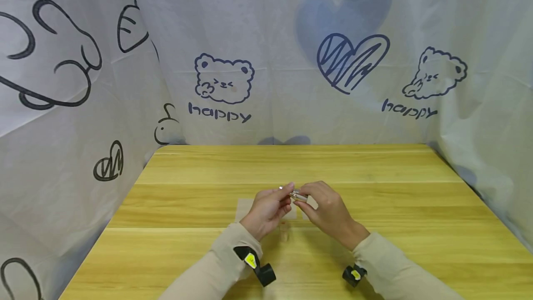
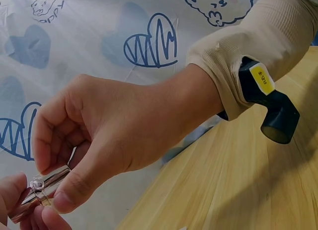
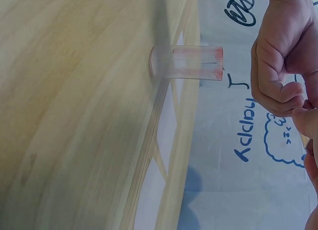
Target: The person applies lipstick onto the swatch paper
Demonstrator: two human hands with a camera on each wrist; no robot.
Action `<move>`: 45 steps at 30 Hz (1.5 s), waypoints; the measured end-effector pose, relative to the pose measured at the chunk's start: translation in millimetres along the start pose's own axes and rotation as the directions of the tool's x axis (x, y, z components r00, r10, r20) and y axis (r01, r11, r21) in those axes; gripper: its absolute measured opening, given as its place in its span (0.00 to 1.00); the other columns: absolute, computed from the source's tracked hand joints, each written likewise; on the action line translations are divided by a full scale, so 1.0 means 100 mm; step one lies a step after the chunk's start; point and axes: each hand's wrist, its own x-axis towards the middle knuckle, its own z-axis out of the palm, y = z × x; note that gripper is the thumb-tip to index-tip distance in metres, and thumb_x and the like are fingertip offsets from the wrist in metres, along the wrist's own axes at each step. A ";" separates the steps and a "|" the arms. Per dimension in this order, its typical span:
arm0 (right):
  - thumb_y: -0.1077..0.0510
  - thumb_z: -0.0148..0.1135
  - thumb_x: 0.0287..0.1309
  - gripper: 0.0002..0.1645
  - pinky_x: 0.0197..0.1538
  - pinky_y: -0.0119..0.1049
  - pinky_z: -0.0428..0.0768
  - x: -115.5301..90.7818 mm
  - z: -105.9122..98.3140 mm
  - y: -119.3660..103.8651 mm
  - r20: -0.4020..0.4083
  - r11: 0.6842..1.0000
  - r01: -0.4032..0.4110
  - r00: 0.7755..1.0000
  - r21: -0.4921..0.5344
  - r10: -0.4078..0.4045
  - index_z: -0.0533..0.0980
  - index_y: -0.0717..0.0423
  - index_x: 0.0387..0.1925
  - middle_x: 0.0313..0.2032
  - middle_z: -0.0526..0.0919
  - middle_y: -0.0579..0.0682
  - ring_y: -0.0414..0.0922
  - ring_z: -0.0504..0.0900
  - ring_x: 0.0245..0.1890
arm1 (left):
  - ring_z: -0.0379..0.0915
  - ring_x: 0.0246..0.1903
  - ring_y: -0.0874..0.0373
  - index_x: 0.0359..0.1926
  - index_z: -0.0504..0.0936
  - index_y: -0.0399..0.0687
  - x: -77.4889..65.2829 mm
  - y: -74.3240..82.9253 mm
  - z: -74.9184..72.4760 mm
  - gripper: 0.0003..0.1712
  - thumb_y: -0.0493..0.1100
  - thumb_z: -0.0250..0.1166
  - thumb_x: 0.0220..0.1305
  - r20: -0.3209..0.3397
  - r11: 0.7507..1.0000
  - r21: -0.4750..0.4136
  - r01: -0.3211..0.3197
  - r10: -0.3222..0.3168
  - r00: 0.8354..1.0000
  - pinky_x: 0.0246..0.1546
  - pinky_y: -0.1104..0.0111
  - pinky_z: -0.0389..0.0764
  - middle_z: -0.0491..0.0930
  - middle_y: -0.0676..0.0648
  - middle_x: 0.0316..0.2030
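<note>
A shiny rose-gold and silver tube (image 1: 299,196) lies between the two hands, above the table; it may be a lipstick, though its kind is not certain. In the left wrist view the tube (image 2: 53,179) has a clear, round ornament near its middle. The left hand (image 1: 266,209) pinches one end with thumb and fingers. On the other end, the right hand (image 1: 331,209) grips with thumb and curled fingers. The right wrist view shows the left hand (image 3: 283,56), but the tube is hidden there.
Below the hands, a clear cylinder (image 3: 186,63) with reddish smears stands upright on the wooden table (image 1: 175,244). White paper pieces (image 3: 168,115) lie beyond it. A pale curtain (image 1: 287,105) with drawings encloses the table's back and sides.
</note>
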 end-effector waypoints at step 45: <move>0.68 0.78 0.40 0.18 0.29 0.29 0.81 -0.03 -0.01 0.01 0.043 0.981 -0.138 0.990 0.134 0.133 0.80 0.63 0.36 0.30 0.84 0.50 0.41 0.83 0.28 | 0.71 0.26 0.64 0.32 0.73 0.39 0.03 -0.04 -0.01 0.07 0.34 0.65 0.64 -0.005 0.994 -0.059 -0.093 0.093 0.996 0.27 0.78 0.75 0.75 0.48 0.29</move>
